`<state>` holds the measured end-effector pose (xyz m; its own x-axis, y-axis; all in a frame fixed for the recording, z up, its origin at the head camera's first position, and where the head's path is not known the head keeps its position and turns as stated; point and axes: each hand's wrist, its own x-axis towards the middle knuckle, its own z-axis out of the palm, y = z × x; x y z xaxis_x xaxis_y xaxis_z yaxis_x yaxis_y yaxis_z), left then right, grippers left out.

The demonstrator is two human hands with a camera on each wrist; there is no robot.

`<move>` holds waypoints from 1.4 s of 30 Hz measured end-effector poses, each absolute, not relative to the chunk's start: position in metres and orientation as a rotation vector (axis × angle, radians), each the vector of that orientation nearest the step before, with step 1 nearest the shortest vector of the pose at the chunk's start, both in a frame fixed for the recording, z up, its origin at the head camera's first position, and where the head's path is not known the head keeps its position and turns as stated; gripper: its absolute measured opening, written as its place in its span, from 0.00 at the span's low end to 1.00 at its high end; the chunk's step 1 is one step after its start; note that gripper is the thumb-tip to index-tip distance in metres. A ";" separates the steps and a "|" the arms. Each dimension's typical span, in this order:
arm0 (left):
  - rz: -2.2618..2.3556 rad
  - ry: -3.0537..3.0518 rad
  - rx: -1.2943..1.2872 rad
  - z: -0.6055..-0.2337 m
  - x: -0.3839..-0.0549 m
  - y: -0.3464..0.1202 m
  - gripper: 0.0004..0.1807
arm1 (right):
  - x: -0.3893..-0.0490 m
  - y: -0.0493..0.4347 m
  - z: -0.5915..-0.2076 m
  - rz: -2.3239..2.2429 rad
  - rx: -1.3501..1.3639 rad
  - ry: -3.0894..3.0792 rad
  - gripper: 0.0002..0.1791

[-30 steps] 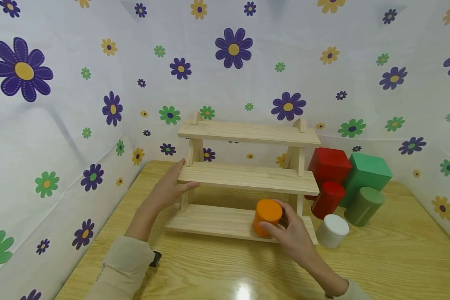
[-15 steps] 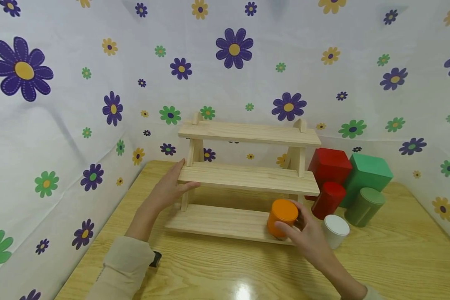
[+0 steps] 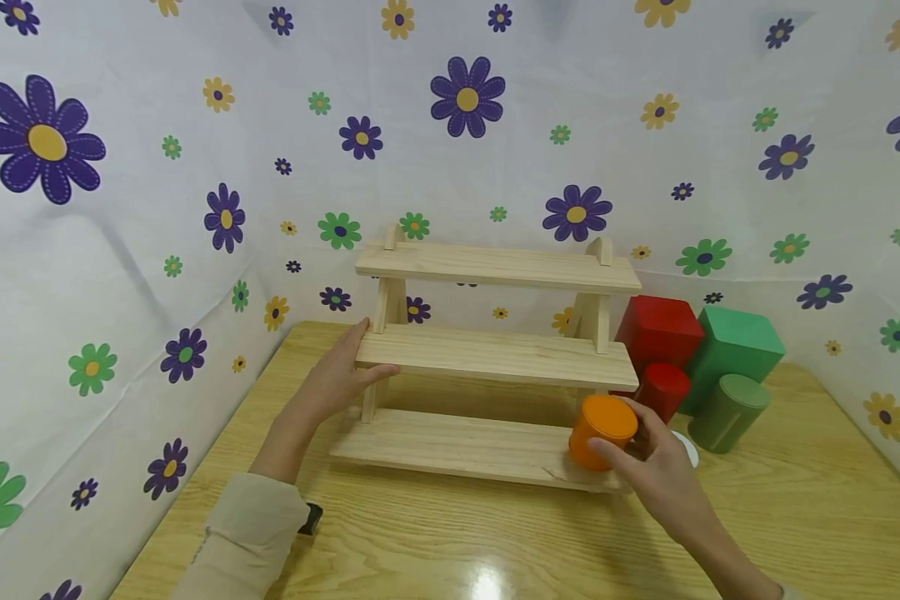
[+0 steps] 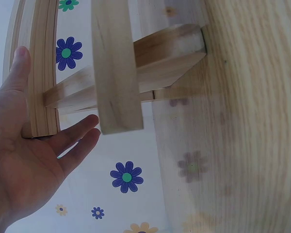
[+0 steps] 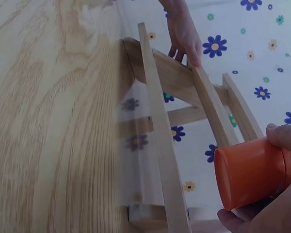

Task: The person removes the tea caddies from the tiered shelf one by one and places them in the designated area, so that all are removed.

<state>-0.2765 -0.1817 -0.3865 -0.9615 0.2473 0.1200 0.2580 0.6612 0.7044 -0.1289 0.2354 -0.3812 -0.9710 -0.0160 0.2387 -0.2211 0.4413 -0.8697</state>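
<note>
A three-tier wooden display shelf (image 3: 495,354) stands on the table. My left hand (image 3: 332,382) holds the left end of its middle board, thumb along the front edge. In the left wrist view, the fingers (image 4: 80,138) reach past the end of that board (image 4: 42,82). My right hand (image 3: 663,475) grips an orange canister (image 3: 603,429) by its right side, thumb toward the front. Upright in the head view, the canister overlaps the right end of the bottom board (image 3: 457,446). The right wrist view shows the base of the canister (image 5: 254,170) bare, with fingers around its other end.
Right of the shelf stand a red box (image 3: 662,323), a green box (image 3: 738,342), a red canister (image 3: 663,390) and a green canister (image 3: 727,417). A white canister (image 3: 688,450) is mostly hidden behind my right hand. Flower-printed cloth (image 3: 465,167) hangs behind the table.
My right hand has carried the orange canister rightward along the bottom board to its right end, now covering most of the white canister. My left hand has stayed put.
</note>
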 end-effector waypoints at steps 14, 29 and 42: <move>-1.211 -2.849 -0.426 -0.389 -0.276 -0.183 0.64 | -0.124 0.269 -0.378 1.447 0.118 -2.515 0.34; -1.188 -2.859 -0.419 -0.389 -0.277 -0.183 0.64 | -0.116 0.306 -0.376 1.403 -0.006 -2.598 0.39; -1.199 -2.858 -0.405 -0.388 -0.276 -0.181 0.64 | -0.108 0.341 -0.375 1.327 -0.154 -2.651 0.43</move>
